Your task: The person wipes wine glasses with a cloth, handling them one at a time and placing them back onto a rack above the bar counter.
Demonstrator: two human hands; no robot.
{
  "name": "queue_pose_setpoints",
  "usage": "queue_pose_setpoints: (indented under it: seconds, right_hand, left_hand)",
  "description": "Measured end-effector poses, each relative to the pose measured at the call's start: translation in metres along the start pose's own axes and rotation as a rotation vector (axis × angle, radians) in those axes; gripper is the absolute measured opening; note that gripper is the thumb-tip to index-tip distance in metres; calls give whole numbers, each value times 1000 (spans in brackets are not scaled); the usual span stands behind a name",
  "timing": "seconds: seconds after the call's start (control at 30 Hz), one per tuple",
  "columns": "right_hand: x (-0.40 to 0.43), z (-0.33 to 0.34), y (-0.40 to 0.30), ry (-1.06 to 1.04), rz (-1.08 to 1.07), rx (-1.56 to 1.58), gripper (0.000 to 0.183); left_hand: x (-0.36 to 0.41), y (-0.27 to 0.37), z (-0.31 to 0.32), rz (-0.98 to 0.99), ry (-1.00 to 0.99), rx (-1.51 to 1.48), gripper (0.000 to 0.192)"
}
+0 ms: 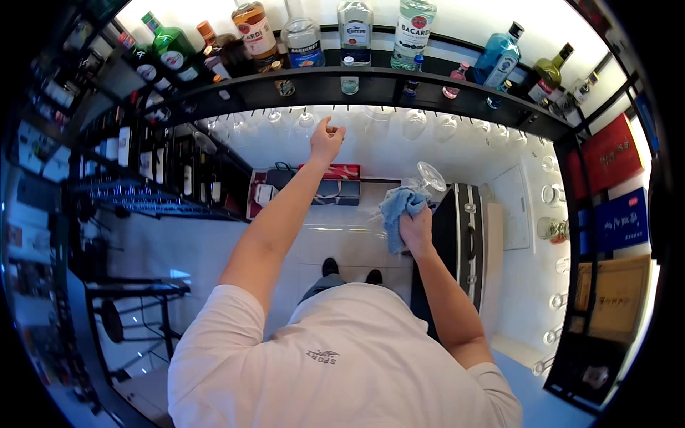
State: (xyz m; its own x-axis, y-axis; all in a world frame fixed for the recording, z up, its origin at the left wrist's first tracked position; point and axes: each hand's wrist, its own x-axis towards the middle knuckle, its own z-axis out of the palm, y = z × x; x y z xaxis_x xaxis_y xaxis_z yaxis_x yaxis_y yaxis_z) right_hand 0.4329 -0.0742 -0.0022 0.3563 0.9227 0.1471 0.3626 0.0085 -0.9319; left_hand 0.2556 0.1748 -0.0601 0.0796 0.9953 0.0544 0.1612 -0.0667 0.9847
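My left hand (327, 142) is raised toward the hanging glass rack, its index finger extended and the others loosely bent. I see nothing held in it. Beside its fingertips a clear stemmed glass (305, 121) hangs upside down under the black shelf (374, 83); whether they touch cannot be told. My right hand (417, 230) grips a bunched light-blue cloth (398, 214). Out of the cloth's top sticks the round foot of a clear stemmed glass (431, 176). The cloth covers much of that glass.
Liquor bottles (355, 32) and miniatures (350, 80) line the shelf. More glasses (415, 125) hang to the right. Wine bottles fill a rack (160, 160) at left. A black hard case (463, 241) stands by my right arm; boxes (337, 192) lie against the wall. A stool (111, 321) is at lower left.
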Motion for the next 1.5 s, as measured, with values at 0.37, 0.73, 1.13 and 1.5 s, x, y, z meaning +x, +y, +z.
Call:
queue_pose_setpoints:
  seconds: [0.37,0.73,1.13,1.5]
  right_hand:
    - [-48,-2,11,164,110,-48,26]
    - [-41,-29,19,164,145,-23,25]
    - [-31,-38,36,92,71,-137,31]
    - [-26,-32,26,71,173,-14,25]
  left_hand:
    - [103,-34,46,-137,15,-331,11]
    - [141,-55,64,174,103,-308,9]
    - [163,-74,54,838,448,472,15]
    - [146,-92,57,964,599,744,23]
